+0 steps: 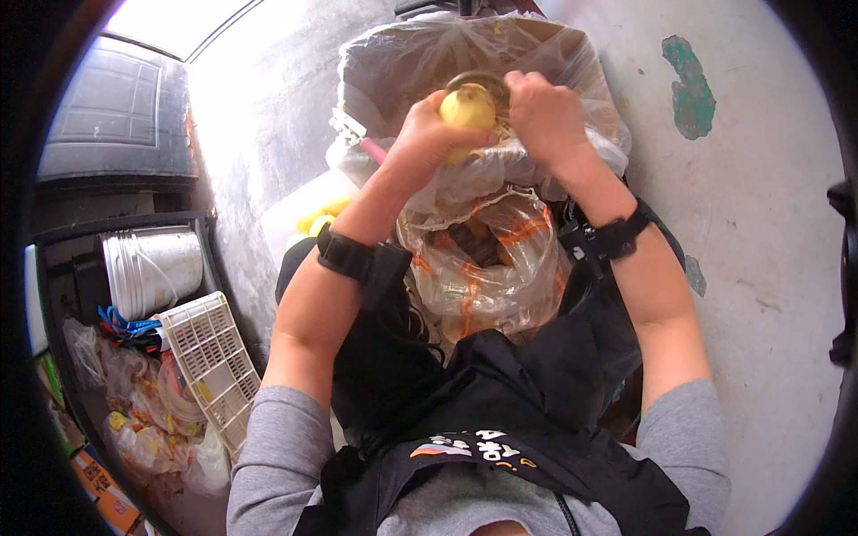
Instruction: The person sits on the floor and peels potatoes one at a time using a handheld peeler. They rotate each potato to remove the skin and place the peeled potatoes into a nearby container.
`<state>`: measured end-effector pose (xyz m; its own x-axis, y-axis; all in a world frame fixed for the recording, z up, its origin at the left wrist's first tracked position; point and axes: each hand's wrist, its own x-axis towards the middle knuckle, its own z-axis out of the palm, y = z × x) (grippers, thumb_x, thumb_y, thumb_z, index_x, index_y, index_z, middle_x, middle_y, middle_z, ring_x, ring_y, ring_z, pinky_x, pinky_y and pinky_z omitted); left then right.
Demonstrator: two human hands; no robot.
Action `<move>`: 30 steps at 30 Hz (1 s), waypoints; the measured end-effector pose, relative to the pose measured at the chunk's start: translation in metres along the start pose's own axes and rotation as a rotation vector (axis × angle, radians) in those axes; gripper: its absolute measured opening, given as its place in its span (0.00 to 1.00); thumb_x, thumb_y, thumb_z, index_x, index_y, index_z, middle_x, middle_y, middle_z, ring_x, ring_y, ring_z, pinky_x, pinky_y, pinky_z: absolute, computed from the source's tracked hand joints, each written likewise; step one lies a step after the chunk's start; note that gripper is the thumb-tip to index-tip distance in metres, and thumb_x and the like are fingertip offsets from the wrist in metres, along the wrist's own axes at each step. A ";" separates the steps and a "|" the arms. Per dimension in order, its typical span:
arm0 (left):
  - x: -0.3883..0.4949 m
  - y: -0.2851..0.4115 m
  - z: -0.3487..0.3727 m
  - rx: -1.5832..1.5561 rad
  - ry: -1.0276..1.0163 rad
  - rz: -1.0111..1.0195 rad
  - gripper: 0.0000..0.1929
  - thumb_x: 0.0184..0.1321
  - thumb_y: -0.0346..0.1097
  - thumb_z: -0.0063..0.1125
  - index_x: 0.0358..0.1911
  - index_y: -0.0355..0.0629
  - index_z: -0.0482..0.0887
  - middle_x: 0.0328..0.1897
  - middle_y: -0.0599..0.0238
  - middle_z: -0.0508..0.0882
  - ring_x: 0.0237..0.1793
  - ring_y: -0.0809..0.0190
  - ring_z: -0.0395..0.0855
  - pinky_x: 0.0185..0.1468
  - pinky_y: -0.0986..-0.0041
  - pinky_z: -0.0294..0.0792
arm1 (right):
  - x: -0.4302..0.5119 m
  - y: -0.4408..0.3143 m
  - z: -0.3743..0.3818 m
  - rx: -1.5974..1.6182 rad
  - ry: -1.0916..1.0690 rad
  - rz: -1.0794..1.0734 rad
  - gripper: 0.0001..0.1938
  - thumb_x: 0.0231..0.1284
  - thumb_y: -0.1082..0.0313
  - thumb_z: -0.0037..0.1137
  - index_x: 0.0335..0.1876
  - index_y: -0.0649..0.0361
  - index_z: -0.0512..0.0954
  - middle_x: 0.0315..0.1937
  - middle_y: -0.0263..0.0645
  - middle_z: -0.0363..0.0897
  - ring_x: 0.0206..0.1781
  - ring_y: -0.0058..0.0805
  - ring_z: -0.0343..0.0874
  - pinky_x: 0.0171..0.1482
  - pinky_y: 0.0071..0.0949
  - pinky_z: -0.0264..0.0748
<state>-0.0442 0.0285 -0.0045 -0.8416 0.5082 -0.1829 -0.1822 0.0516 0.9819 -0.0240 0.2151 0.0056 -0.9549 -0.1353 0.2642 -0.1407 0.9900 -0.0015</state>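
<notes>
My left hand (429, 134) grips a pale yellow peeled fruit or tuber (467, 110) with a brownish patch at its far end. My right hand (548, 117) is closed on a dark curved hand tool (479, 79), which crosses behind the top of the yellow piece; blur hides what kind of tool it is. Both hands are above a cardboard box (549, 43) lined with clear plastic film. Light shavings (504, 130) show inside it, between my hands. Nearer to me, a clear plastic bag with orange stripes (469, 295) stands open between my legs, with brown roundish things (472, 244) inside.
Left of my left forearm, a white tray or sheet (285, 211) bears several yellow pieces (320, 220). A pink handle (373, 150) leans at the box's left rim. Further left are a white bucket (157, 268), a white plastic crate (211, 362) and plastic bags (144, 435).
</notes>
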 end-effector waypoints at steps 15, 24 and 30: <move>0.004 -0.008 0.002 0.137 0.048 0.057 0.31 0.39 0.31 0.81 0.49 0.38 0.78 0.37 0.66 0.83 0.37 0.67 0.82 0.41 0.75 0.77 | 0.002 0.001 0.011 -0.018 -0.031 0.007 0.06 0.55 0.72 0.51 0.34 0.62 0.80 0.32 0.48 0.84 0.35 0.47 0.86 0.37 0.40 0.83; 0.005 -0.006 0.000 -0.119 0.041 0.030 0.29 0.51 0.33 0.74 0.56 0.34 0.74 0.45 0.60 0.83 0.41 0.64 0.84 0.38 0.73 0.79 | 0.008 0.030 0.024 0.181 -0.111 0.234 0.09 0.56 0.64 0.55 0.34 0.63 0.80 0.34 0.53 0.83 0.39 0.54 0.84 0.41 0.47 0.80; 0.007 -0.004 -0.002 -0.317 0.025 -0.067 0.26 0.51 0.29 0.72 0.55 0.35 0.76 0.45 0.59 0.83 0.39 0.63 0.84 0.36 0.70 0.80 | -0.007 -0.005 0.002 0.070 0.036 -0.026 0.06 0.58 0.69 0.53 0.38 0.59 0.76 0.33 0.46 0.82 0.35 0.45 0.86 0.37 0.39 0.82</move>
<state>-0.0503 0.0300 -0.0095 -0.8341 0.4908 -0.2516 -0.3834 -0.1880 0.9043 -0.0173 0.2105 0.0015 -0.9409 -0.1579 0.2997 -0.1840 0.9810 -0.0610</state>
